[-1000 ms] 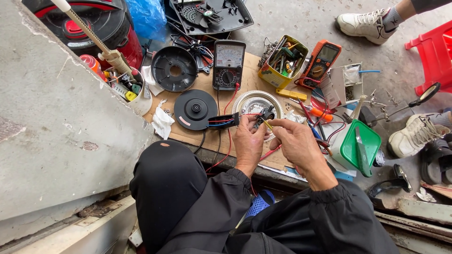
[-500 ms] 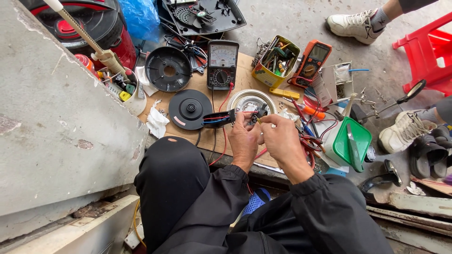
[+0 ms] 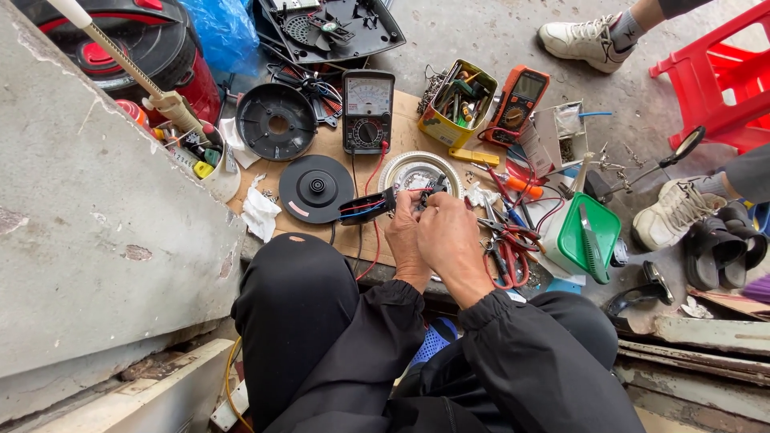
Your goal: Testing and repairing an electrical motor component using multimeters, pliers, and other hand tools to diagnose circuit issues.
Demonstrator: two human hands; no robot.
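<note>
My left hand [image 3: 407, 236] and my right hand [image 3: 449, 234] are pressed together over a small black electrical part [image 3: 377, 204] with red and blue wires. Both hands grip it at its right end, fingertips close to a round metal dish [image 3: 405, 166]. The part's left end sticks out toward a black round disc [image 3: 314, 188]. An analog multimeter [image 3: 367, 111] lies just beyond, its red lead [image 3: 377, 164] running down to the part. My black sleeves and knees fill the lower frame.
A cardboard sheet [image 3: 401, 132] carries a yellow tin of tools [image 3: 457, 103], an orange digital meter [image 3: 518, 103], pliers [image 3: 507, 240] and a green box [image 3: 589, 236]. A black bowl-shaped housing [image 3: 277, 122] sits left. Another person's white shoes [image 3: 584, 38] and a red stool [image 3: 718, 72] stand right. Concrete wall [image 3: 96, 224] left.
My right hand has drawn left and closed in against my left hand over the wired part. The view has shifted slightly.
</note>
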